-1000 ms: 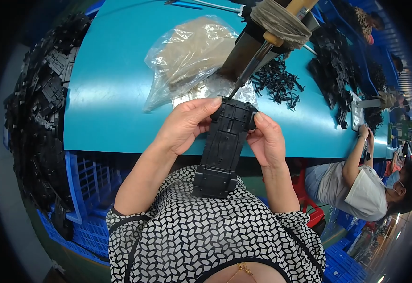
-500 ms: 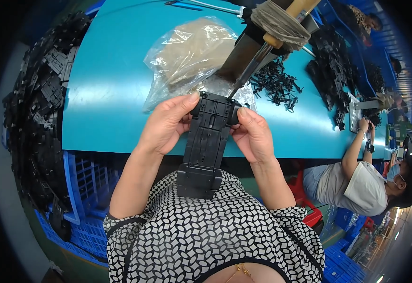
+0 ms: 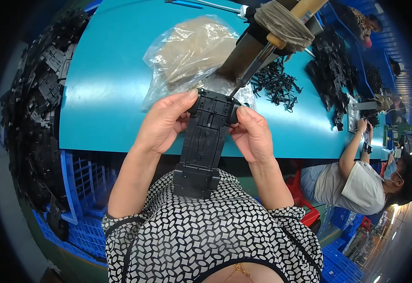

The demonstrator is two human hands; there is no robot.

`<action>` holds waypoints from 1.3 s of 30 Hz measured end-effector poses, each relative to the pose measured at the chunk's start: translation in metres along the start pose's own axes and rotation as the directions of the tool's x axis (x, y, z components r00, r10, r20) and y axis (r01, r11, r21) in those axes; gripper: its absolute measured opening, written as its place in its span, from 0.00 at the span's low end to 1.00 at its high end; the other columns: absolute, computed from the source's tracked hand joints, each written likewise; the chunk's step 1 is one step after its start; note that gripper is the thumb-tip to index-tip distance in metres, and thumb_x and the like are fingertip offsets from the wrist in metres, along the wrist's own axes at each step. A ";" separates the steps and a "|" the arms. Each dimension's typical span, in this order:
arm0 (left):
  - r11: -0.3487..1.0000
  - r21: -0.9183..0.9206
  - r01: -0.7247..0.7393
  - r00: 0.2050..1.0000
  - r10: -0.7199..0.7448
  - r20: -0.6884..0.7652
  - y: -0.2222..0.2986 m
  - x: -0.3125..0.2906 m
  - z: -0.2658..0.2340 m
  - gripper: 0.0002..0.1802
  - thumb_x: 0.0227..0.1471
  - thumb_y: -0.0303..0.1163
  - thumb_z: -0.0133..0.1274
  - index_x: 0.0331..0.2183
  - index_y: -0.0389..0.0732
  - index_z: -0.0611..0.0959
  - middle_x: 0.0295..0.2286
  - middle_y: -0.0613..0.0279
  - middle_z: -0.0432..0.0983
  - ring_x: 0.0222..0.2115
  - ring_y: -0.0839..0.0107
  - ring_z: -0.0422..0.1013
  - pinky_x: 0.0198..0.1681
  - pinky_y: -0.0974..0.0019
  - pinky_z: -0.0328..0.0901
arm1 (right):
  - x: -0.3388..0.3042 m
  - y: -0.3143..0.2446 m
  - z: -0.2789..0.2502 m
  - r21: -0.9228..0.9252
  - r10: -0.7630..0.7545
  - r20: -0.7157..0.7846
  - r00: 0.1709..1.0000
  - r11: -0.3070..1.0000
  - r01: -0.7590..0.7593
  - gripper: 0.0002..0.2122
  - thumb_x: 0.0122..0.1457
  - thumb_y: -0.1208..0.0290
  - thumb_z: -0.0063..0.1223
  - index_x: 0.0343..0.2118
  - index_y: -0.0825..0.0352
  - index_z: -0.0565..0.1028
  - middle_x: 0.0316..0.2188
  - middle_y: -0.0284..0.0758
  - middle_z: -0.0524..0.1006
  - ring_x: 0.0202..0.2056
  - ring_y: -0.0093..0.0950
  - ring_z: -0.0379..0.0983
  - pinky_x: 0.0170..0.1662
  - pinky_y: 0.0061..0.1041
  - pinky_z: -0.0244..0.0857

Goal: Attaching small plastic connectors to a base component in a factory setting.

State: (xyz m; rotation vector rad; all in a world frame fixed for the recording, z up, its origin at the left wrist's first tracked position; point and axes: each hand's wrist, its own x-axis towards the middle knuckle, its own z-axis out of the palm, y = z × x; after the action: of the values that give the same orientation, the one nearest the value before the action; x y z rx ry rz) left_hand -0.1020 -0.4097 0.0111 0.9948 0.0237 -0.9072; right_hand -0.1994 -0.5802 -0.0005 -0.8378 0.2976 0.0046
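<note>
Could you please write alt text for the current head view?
A person's left hand and right hand grip a long black plastic part by its far end, close to the tip of a slanted tool, at a turquoise table. Beyond lie a clear plastic bag and small black pieces.

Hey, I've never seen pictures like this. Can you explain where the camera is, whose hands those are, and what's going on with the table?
There's no machine arm here: these are a person's bare left hand and right hand. Every picture comes from a camera worn on that person's head, looking down; its fisheye lens bends straight edges. Both hands hold a long black molded plastic part by its far end, near the tip of a metal-shafted tool. Whether they touch is hard to tell. On the teal table lie a clear plastic bag and heaped small black parts. A co-worker sits to the right.
</note>
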 end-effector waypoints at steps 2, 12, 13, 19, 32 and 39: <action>1.000 -0.002 0.002 1.000 -0.002 0.007 -0.001 0.001 -0.001 0.18 0.50 0.43 0.50 0.35 0.37 0.76 0.26 0.68 0.74 0.23 0.84 0.66 0.27 0.78 0.63 | 0.000 0.000 0.001 -0.002 -0.002 -0.006 1.000 1.000 0.002 0.10 0.55 0.66 0.48 0.30 0.69 0.73 0.25 0.29 0.73 0.27 0.17 0.64 0.33 0.17 0.58; 1.000 -0.009 0.005 1.000 -0.005 0.000 -0.001 0.000 -0.002 0.18 0.50 0.43 0.50 0.36 0.37 0.76 0.27 0.68 0.73 0.23 0.84 0.66 0.28 0.78 0.64 | -0.001 -0.002 0.003 -0.017 -0.001 -0.024 1.000 1.000 0.001 0.10 0.55 0.67 0.49 0.30 0.70 0.74 0.25 0.29 0.73 0.26 0.17 0.64 0.33 0.16 0.58; 1.000 -0.011 0.005 1.000 -0.005 0.002 -0.001 0.000 -0.002 0.18 0.50 0.42 0.50 0.36 0.37 0.76 0.27 0.68 0.73 0.23 0.84 0.66 0.28 0.78 0.64 | -0.001 -0.002 0.002 -0.019 -0.006 -0.015 1.000 1.000 0.006 0.10 0.55 0.67 0.49 0.30 0.70 0.74 0.25 0.29 0.73 0.26 0.17 0.64 0.33 0.16 0.58; 1.000 -0.021 0.010 1.000 -0.010 0.011 -0.002 0.000 -0.003 0.18 0.50 0.42 0.50 0.35 0.37 0.76 0.27 0.67 0.73 0.24 0.83 0.67 0.29 0.77 0.64 | -0.002 -0.001 0.002 -0.047 -0.008 -0.022 1.000 0.999 0.007 0.10 0.55 0.67 0.49 0.31 0.70 0.74 0.25 0.29 0.74 0.26 0.17 0.65 0.32 0.16 0.59; 0.999 -0.029 0.019 1.000 -0.019 0.016 -0.001 -0.001 -0.003 0.18 0.50 0.42 0.50 0.34 0.36 0.76 0.27 0.67 0.73 0.24 0.83 0.67 0.29 0.77 0.65 | -0.003 -0.004 0.006 -0.047 -0.005 -0.023 1.000 0.999 0.004 0.10 0.55 0.67 0.49 0.30 0.70 0.74 0.25 0.30 0.74 0.26 0.17 0.66 0.32 0.16 0.60; 0.999 -0.030 0.017 1.000 -0.017 0.005 -0.001 -0.001 -0.002 0.18 0.50 0.42 0.50 0.35 0.36 0.76 0.27 0.66 0.74 0.24 0.83 0.67 0.28 0.78 0.65 | -0.003 -0.004 0.006 -0.059 0.011 -0.065 0.998 0.998 -0.014 0.09 0.54 0.67 0.51 0.30 0.70 0.75 0.24 0.29 0.73 0.26 0.17 0.65 0.32 0.16 0.59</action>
State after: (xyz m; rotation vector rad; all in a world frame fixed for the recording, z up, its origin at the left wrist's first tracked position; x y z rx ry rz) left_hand -0.1022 -0.4081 0.0100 0.9660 0.0415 -0.9220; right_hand -0.1999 -0.5781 0.0068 -0.8961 0.3653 -0.0021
